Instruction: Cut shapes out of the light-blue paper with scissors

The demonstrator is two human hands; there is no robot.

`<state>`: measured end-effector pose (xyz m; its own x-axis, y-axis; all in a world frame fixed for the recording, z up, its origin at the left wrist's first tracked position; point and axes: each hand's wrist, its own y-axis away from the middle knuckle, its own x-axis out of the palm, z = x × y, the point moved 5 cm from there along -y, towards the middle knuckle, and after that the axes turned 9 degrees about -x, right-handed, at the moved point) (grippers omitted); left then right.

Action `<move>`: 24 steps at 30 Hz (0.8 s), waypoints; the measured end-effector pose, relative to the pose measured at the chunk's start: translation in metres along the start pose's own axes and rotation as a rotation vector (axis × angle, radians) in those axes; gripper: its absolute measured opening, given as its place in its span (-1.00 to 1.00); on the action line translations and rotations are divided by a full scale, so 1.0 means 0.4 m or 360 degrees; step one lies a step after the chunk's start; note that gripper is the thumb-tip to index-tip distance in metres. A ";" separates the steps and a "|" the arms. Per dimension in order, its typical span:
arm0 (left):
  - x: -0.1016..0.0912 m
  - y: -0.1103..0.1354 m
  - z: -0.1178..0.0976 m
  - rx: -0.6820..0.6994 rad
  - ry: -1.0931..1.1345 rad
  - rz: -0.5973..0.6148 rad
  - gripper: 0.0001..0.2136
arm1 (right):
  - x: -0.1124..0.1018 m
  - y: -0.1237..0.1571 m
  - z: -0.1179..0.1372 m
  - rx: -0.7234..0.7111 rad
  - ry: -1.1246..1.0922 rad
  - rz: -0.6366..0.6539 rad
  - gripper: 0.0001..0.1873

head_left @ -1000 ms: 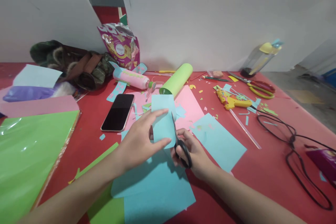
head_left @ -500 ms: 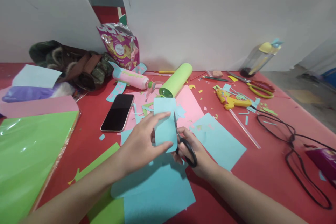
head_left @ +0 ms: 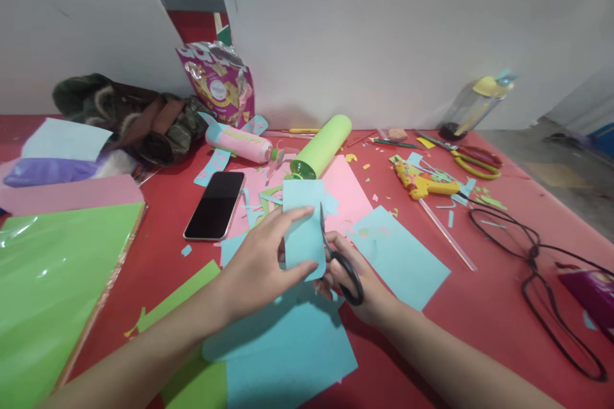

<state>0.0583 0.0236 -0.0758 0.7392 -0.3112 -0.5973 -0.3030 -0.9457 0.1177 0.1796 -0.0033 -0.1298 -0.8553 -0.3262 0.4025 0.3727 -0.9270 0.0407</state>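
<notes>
Between the thumb and fingers of my left hand [head_left: 268, 249] is a light blue piece of paper [head_left: 304, 230], held upright with rounded lower corners. My right hand [head_left: 359, 281] is closed on black-handled scissors [head_left: 352, 284], whose blades lie along the paper's right edge. Some of its fingers are hidden behind the handles and paper. Below both hands lie larger blue sheets [head_left: 292, 358] and a green sheet [head_left: 196, 377]. Just beyond the held piece, a green paper-wrapped tube [head_left: 323, 147] rests on pink paper [head_left: 352, 188].
A phone [head_left: 215, 206] lies left of the hands. To the right are a blue sheet [head_left: 400, 255], a yellow glue gun [head_left: 425, 185] with its cord, and larger scissors [head_left: 467, 156]. Behind are a pink rocket-like craft [head_left: 240, 144], a snack bag [head_left: 220, 86] and a bottle [head_left: 474, 108].
The held blue paper and the scissors have shifted very slightly right and down. Both hands keep their holds, and the things on the table have not moved.
</notes>
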 end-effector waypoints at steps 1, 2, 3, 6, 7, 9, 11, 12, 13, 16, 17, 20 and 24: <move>-0.001 0.000 -0.001 0.0004 0.0005 0.0003 -0.51 | 0.000 0.000 0.000 0.0000 -0.0011 -0.0001 -0.50; -0.001 0.000 -0.002 0.0007 0.0010 0.0004 -0.52 | 0.000 -0.001 0.000 -0.0003 -0.0026 -0.0004 -0.50; -0.002 0.000 -0.003 0.0014 0.0017 0.0004 -0.52 | 0.000 -0.001 0.000 -0.0007 -0.0045 -0.0007 -0.50; -0.002 -0.001 -0.004 0.0021 0.0033 -0.0006 -0.52 | -0.001 -0.003 0.000 -0.0017 -0.0100 -0.0012 -0.52; -0.001 -0.001 -0.004 0.0021 0.0042 -0.0006 -0.51 | -0.001 -0.003 0.000 -0.0018 -0.0109 -0.0013 -0.53; 0.001 -0.001 -0.001 0.0025 0.0072 -0.0001 -0.51 | -0.001 -0.002 0.000 -0.0021 -0.0115 -0.0019 -0.54; 0.002 -0.001 0.002 0.0020 0.0101 0.0000 -0.50 | -0.001 0.000 -0.001 -0.0019 -0.0113 -0.0025 -0.54; 0.002 -0.001 0.003 0.0011 0.0110 -0.0007 -0.50 | 0.000 0.000 -0.001 -0.0015 -0.0110 -0.0024 -0.54; 0.001 -0.001 0.005 -0.0003 0.0113 -0.0016 -0.50 | 0.000 0.001 -0.001 -0.0009 -0.0108 -0.0026 -0.54; -0.003 0.000 0.007 -0.0039 0.0107 -0.0040 -0.50 | 0.000 0.002 -0.003 0.0016 -0.0101 -0.0024 -0.53; -0.003 0.000 0.007 -0.0043 0.0107 -0.0036 -0.49 | 0.000 0.001 -0.003 0.0017 -0.0101 -0.0021 -0.52; 0.000 0.000 0.005 -0.0017 0.0122 -0.0010 -0.49 | -0.001 0.000 -0.001 -0.0004 -0.0076 0.0009 -0.53; 0.003 0.000 0.006 0.0021 0.0127 0.0006 -0.50 | -0.003 0.000 -0.001 -0.0003 -0.0041 0.0006 -0.50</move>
<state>0.0578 0.0235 -0.0786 0.7833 -0.3219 -0.5318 -0.3135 -0.9433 0.1091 0.1804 -0.0028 -0.1306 -0.8444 -0.3249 0.4258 0.3752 -0.9262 0.0372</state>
